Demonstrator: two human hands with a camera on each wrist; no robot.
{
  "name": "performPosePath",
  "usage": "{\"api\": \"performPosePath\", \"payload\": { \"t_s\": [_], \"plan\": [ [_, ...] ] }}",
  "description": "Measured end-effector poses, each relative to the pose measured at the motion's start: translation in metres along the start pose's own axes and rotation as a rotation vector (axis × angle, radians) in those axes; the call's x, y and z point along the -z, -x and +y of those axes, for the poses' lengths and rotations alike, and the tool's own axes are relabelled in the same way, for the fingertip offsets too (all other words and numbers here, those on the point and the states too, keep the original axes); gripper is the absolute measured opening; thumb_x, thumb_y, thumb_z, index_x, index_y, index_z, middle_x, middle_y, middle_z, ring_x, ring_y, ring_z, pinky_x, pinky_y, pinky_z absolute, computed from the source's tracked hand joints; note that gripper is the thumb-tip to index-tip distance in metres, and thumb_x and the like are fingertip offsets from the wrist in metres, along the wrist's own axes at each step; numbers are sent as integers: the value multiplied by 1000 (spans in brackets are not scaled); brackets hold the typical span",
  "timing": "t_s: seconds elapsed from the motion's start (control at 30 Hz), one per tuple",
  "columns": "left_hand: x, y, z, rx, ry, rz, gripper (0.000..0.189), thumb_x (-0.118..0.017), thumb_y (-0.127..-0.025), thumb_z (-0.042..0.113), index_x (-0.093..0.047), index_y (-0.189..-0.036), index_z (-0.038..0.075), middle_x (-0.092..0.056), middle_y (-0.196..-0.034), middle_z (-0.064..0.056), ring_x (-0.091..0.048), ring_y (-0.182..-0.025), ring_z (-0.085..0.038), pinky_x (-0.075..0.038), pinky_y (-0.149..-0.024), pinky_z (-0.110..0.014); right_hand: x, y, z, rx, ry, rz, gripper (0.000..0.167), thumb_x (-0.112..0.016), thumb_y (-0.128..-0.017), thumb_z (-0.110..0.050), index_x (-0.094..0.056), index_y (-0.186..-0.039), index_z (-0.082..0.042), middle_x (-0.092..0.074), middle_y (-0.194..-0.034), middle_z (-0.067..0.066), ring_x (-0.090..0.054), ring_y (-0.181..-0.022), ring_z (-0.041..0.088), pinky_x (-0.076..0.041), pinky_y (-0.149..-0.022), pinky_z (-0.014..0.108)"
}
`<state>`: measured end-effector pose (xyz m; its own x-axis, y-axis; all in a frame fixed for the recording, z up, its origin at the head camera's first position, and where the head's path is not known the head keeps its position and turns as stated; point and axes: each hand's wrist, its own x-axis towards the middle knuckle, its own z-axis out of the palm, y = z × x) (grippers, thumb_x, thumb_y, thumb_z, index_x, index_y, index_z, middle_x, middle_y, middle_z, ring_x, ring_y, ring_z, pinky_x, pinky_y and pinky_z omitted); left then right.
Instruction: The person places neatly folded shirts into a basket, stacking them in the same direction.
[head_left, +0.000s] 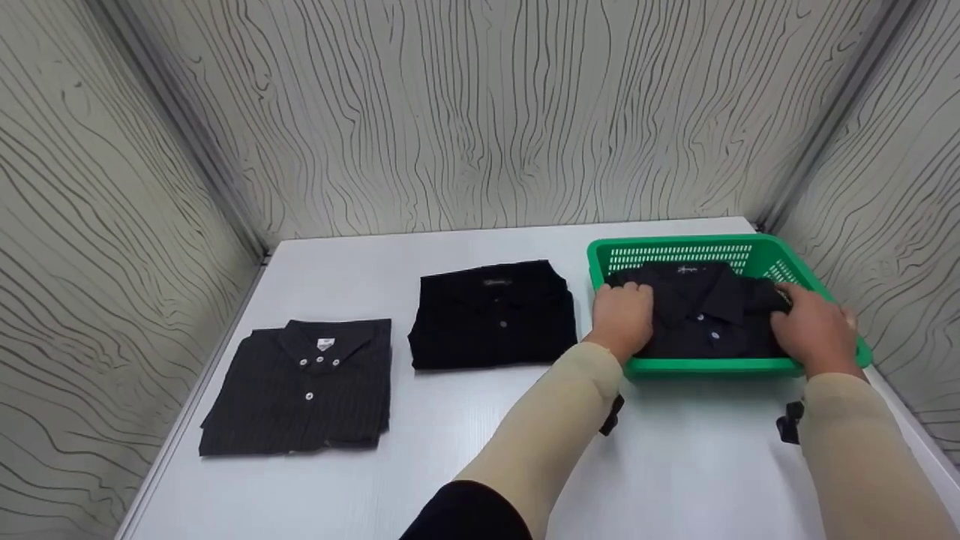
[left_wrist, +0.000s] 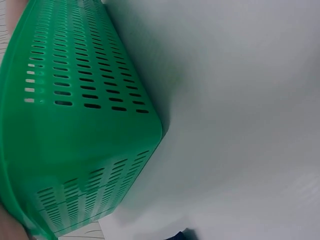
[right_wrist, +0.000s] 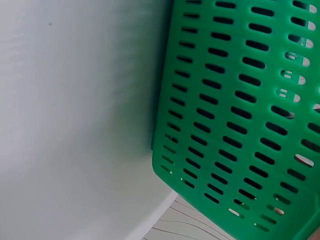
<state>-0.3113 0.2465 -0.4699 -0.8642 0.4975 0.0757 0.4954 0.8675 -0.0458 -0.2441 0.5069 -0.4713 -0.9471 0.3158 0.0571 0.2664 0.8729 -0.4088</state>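
A dark folded shirt point(head_left: 682, 322) with a collar and pale buttons lies in a green plastic basket point(head_left: 712, 366). At the shirt's left side, my left hand point(head_left: 624, 315) grips its edge, knuckles up. My right hand point(head_left: 814, 326) holds the shirt's right side, thumb inward, close to the basket's right rim. Most of the fingertips are hidden by the hands and the cloth. Both wrist views mainly show the slotted outer walls of the basket, with only slivers of skin at the frame edges.
Left of the basket lies a black folded shirt point(head_left: 495, 330). Farther left is a dark striped folded shirt point(head_left: 300, 397) with white buttons. All stand on a white table point(head_left: 465, 420), enclosed by wood-grain panels point(head_left: 480, 112) at the back and sides.
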Motion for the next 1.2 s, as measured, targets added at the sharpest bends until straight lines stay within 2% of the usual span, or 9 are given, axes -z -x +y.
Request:
{"api": "performPosePath", "payload": {
  "t_s": [0.27,0.4,0.57,0.77,0.9,1.07,1.2],
  "plan": [
    [1,5,-12,-67,81,63,22,-53,-104,34,-67,-119,26,-58,-108,8,-56,-97,-10,-47,-83,-29,0,1,-3,21,16,17,55,-49,-97,-16,-42,-149,1,-39,-144,39,-29,-130,64,-2,-109,76],
    [2,6,-17,-98,103,48,25,-51,-105,34,-67,-123,27,-57,-109,8,-52,-95,-10,-45,-85,-28,2,2,-5,30,28,11,56,-50,-98,-21,-42,-149,1,-38,-144,40,-29,-129,64,-4,-107,78],
    [5,10,-23,-162,101,35,27,-47,-107,36,-64,-127,27,-56,-114,9,-48,-99,-12,-44,-90,-28,1,2,-7,19,30,42,57,-48,-98,-25,-44,-147,2,-39,-143,40,-30,-129,63,-7,-107,77],
    [5,18,-36,-178,158,70,27,-50,-106,34,-64,-128,26,-55,-118,9,-47,-105,-11,-42,-98,-27,-1,3,-8,-2,-40,151,49,-45,-98,-21,-52,-139,5,-49,-135,36,-41,-121,56,-30,-100,71],
    [5,23,-47,-167,217,87,29,-52,-106,35,-63,-131,26,-55,-122,9,-47,-109,-10,-42,-100,-24,-2,3,-10,2,-83,202,46,-45,-99,-18,-53,-138,6,-51,-132,34,-43,-117,52,-35,-95,67],
    [6,33,-55,-185,301,61,30,-54,-105,34,-61,-133,25,-53,-127,9,-47,-112,-7,-44,-97,-19,-3,4,-11,67,13,265,40,-48,-99,-15,-59,-131,5,-56,-125,32,-44,-108,51,-36,-91,69],
    [9,40,-62,-203,288,61,33,-55,-105,35,-60,-135,25,-53,-129,9,-47,-116,-8,-43,-99,-20,-2,3,-21,137,9,274,36,-48,-100,-15,-62,-128,3,-58,-123,30,-45,-110,52,-35,-92,70]
  ]
}}
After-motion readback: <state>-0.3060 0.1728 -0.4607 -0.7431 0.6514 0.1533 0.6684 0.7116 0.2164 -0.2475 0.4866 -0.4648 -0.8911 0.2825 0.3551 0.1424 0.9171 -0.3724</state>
